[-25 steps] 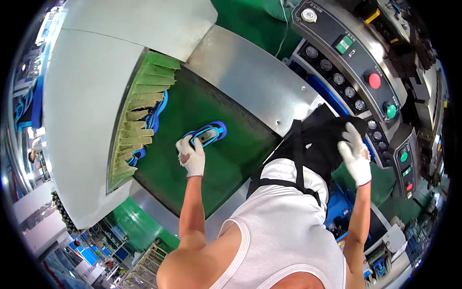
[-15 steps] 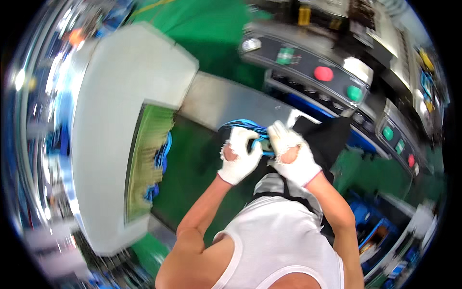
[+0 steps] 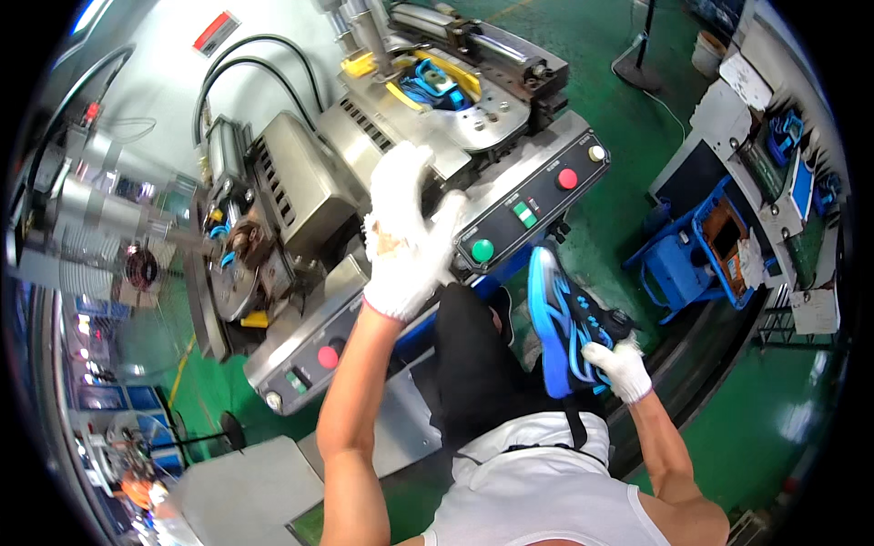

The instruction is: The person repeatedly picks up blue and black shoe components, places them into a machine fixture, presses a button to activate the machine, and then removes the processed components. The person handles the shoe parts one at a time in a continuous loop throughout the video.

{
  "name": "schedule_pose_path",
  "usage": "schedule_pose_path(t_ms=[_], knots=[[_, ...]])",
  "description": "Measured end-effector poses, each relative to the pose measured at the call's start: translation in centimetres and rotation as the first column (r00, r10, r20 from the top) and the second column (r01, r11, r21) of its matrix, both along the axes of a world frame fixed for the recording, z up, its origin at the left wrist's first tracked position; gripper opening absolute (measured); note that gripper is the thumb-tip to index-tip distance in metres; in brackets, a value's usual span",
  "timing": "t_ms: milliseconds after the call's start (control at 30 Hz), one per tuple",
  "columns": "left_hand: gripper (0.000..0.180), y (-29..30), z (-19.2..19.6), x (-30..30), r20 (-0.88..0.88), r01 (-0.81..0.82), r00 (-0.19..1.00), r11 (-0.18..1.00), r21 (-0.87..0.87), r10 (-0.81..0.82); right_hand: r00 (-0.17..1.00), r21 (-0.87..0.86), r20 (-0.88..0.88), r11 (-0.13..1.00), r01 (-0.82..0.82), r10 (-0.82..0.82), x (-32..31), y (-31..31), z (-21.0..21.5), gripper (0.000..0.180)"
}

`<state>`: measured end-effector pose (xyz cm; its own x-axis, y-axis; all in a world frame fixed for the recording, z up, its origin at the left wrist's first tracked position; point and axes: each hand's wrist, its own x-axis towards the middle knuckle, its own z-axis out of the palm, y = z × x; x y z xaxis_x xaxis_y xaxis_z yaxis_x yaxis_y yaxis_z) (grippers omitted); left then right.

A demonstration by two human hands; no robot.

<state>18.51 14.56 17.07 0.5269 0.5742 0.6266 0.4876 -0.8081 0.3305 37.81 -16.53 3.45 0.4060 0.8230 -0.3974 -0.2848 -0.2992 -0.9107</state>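
A blue and black sneaker (image 3: 569, 328) is gripped in my right hand (image 3: 624, 366), which wears a white work glove. The shoe stands on its heel end, toe upward, to the right of my legs. My left hand (image 3: 405, 232), gloved too, reaches forward over the front of a metal press (image 3: 350, 136). Its fingers are stretched out, the thumb apart, and nothing shows in it. Closest to this hand is the control panel (image 3: 546, 196) with a green button (image 3: 482, 250) and a red button (image 3: 567, 178). Blue shoe parts (image 3: 432, 84) sit in the press's far clamp.
A second press station (image 3: 246, 241) stands to the left, with its own panel (image 3: 305, 355). At the right are a blue plastic chair (image 3: 678, 264) and a rack (image 3: 719, 123) bearing blue shoes. A pole stand (image 3: 639, 68) rises from the green floor farther back.
My hands were together at blue laces or cords; now they are apart. The left has reached forward to the press, and the right holds the sneaker out to the right. My view has turned.
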Motion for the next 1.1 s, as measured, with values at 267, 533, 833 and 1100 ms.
schedule_pose_path(t_ms=[267, 533, 833, 1100], knots=[[0.073, 24.4, -5.6, 12.5, -0.076, -0.39, 0.917, 0.839, -0.378, 0.392, 0.923, -0.211, -0.254, 0.948, 0.239, -0.289, 3.0, -1.9, -5.8, 0.054], [0.03, 34.5, -11.7, 17.3, 0.14, -0.293, 0.928, 0.908, -0.3, 0.345, 0.818, -0.43, -0.388, 0.868, 0.248, -0.426, 3.8, -1.1, -7.6, 0.016], [0.025, 24.3, -0.8, 12.1, 0.498, -0.142, 0.847, 0.982, -0.129, 0.187, 0.816, -0.196, -0.233, 0.847, 0.493, -0.529, 3.2, 2.3, -5.9, 0.041], [0.013, 0.3, -0.8, -3.2, 0.443, 0.516, 0.812, 0.821, -0.245, -0.379, 0.875, 0.396, 0.229, 0.861, 0.317, -0.427, 9.8, 17.3, 0.8, 0.073]])
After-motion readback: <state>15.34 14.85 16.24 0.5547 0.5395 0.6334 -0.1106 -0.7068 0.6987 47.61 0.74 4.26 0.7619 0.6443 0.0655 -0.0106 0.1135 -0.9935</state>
